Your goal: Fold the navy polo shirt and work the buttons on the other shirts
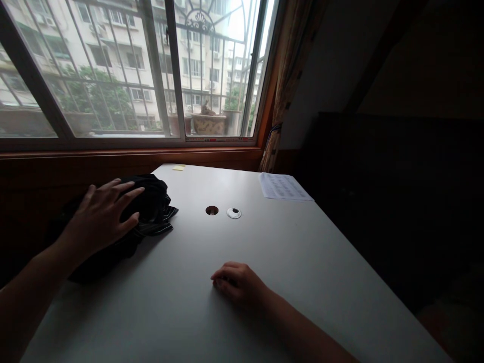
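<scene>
My left hand (104, 212) is open, its fingers spread over a bunched black garment (153, 194) at the left side of the white table (189, 302). Thin pale stripes run along the garment's edge near the table's middle. Whether the palm presses on the cloth or hovers just above it is hard to tell. Lower down, my right hand (238, 282) rests on the tabletop with its fingers curled in, apart from the garment. No object shows in its curled fingers, though the inside of the hand is dark.
A round cable hole (212, 210) lies beside its loose cover disc (234, 213). Printed sheets (285, 187) lie at the back right edge, a yellow note (179, 168) at the back left. Behind stand a barred window (212, 75) and a tied curtain (280, 101).
</scene>
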### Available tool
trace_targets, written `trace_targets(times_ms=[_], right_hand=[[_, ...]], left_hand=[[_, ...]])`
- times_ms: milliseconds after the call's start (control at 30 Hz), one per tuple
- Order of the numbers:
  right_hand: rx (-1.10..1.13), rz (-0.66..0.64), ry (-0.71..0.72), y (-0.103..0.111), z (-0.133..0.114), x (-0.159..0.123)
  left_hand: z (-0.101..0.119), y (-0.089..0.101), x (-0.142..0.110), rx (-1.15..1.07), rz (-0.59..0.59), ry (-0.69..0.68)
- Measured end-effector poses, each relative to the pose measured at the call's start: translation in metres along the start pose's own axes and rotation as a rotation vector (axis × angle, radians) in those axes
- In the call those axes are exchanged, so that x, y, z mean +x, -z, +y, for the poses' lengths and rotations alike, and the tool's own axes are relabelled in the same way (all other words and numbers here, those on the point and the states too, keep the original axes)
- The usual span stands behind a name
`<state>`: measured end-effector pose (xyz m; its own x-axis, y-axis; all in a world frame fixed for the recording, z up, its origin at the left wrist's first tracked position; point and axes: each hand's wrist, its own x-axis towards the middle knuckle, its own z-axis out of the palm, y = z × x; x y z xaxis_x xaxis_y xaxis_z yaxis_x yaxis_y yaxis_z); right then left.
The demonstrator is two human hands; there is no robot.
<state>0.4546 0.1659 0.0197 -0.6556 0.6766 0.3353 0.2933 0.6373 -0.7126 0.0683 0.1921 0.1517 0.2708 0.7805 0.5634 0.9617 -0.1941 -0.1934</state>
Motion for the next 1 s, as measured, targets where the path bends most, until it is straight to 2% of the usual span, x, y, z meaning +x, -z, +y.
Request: trace_targets(times_ms=[67, 233, 367, 467, 633, 833, 1000], right_hand=[[0.007, 0.002, -0.002, 0.0, 0.0, 0.0], [0.007, -0.008, -0.006, 0.001, -0.001, 0.002], [-0.002, -0.005, 0.004, 0.001, -0.002, 0.003], [-0.003, -0.001, 0.012, 0.001, -0.002, 0.003], [0.006, 0.004, 0.015, 0.0, -0.002, 0.004], [-0.016, 0.007, 0.025, 0.0, 0.001, 0.002], [-0.086, 0.024, 0.02, -0.001, 0.004, 0.003]], left_hand=[[0.022, -0.008, 0.003, -0.094, 0.001, -0.078], [0.076, -0.043, 0.001, -0.303, -0.037, -0.222], [0.118, -0.07, -0.012, -0.437, -0.14, -0.278], [0.138, -0.09, -0.026, -0.502, -0.228, -0.299], [0.144, -0.109, -0.041, -0.556, -0.316, -0.336], [0.14, -0.111, -0.04, -0.524, -0.351, -0.349], [0.139, -0.119, -0.039, -0.5, -0.33, -0.355]])
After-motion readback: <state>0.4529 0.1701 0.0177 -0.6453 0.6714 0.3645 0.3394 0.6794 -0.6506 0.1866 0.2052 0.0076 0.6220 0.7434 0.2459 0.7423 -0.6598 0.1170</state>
